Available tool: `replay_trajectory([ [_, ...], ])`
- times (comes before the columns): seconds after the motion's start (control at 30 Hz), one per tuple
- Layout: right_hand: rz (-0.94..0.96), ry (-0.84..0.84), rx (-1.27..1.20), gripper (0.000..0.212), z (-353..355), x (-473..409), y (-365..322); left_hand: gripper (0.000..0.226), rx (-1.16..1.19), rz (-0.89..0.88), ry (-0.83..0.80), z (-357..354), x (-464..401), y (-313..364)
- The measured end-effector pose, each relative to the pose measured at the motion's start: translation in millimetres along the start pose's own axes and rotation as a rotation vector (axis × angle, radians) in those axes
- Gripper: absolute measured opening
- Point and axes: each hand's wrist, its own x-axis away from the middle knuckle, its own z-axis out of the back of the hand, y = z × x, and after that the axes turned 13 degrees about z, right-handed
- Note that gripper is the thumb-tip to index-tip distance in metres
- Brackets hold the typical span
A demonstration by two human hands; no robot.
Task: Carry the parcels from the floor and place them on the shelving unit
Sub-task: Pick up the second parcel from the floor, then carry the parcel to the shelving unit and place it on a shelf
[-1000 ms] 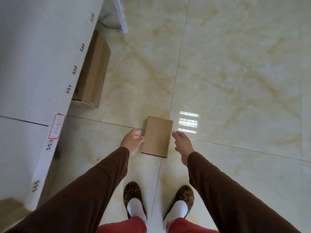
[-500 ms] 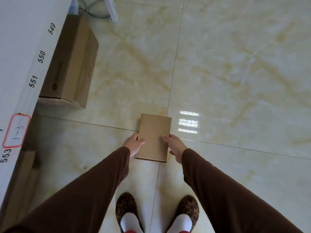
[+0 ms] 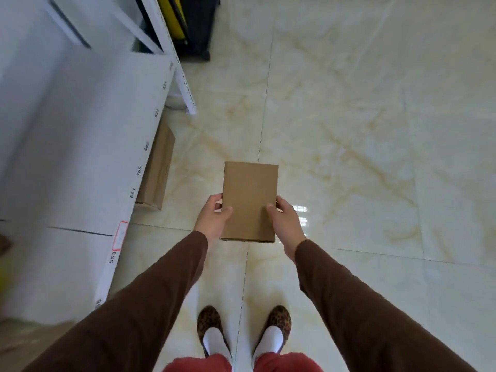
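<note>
A small flat brown cardboard parcel (image 3: 249, 200) is held level above the tiled floor, in front of me. My left hand (image 3: 213, 218) grips its left edge and my right hand (image 3: 284, 218) grips its right edge, thumbs on top. The white shelving unit (image 3: 80, 157) stands to my left, with small numbers along its front edge and a red-framed label (image 3: 120, 235). A larger brown box (image 3: 158, 167) lies on the floor, partly under the shelf.
The shelf's white slotted upright (image 3: 185, 89) reaches the floor ahead on the left. A black and yellow object (image 3: 188, 25) stands behind it. My feet (image 3: 244, 334) are on the glossy beige tiles, which stretch open to the right.
Both hands closed on the parcel's sides and lifted it off the floor. The view rose, bringing more of the shelf and the room ahead into sight.
</note>
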Motion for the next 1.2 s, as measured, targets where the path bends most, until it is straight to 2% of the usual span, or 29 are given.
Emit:
replay_trajectory([
  [0.1, 0.122, 0.091, 0.026, 0.038, 31.8, 35.6, -83.5, 0.044, 0.003, -0.101, 0.003, 2.3, 78.5, 74.5],
  [0.2, 0.258, 0.174, 0.041, 0.055, 69.9, 62.2, -155.4, 0.041, 0.024, -0.219, -0.007, -0.2, 153.4, 145.6],
  [0.37, 0.451, 0.327, -0.034, 0.048, 131.4, 126.1, -289.8, 0.040, 0.076, -0.410, -0.014, -7.4, 265.4, 247.4],
  [0.47, 0.520, 0.323, -0.139, 0.044, 164.5, 147.9, -343.2, 0.040, 0.096, -0.492, -0.031, -12.2, 315.0, 293.0],
  [0.6, 0.594, 0.217, -0.298, 0.050, 193.6, 164.5, -388.4, 0.042, 0.146, -0.574, -0.048, -14.4, 360.3, 330.2],
  [0.73, 0.631, 0.135, -0.376, 0.049, 201.3, 154.4, -405.4, 0.042, 0.195, -0.570, -0.100, -9.0, 360.3, 343.9],
  [0.8, 0.707, 0.189, -0.334, 0.050, 234.1, 96.7, -479.5, 0.044, 0.160, -0.655, -0.089, -23.9, 343.9, 445.0],
  [1.0, 0.686, 0.137, -0.396, 0.053, 237.9, 73.8, -478.3, 0.051, 0.150, -0.671, -0.120, -19.7, 324.9, 452.7],
  [1.1, 0.691, 0.148, -0.398, 0.053, 240.6, 25.7, -504.6, 0.057, 0.160, -0.648, -0.150, -17.5, 288.4, 500.9],
  [1.2, 0.671, 0.166, -0.421, 0.052, 243.9, -15.2, -531.2, 0.052, 0.155, -0.650, -0.205, -21.1, 260.8, 546.8],
])
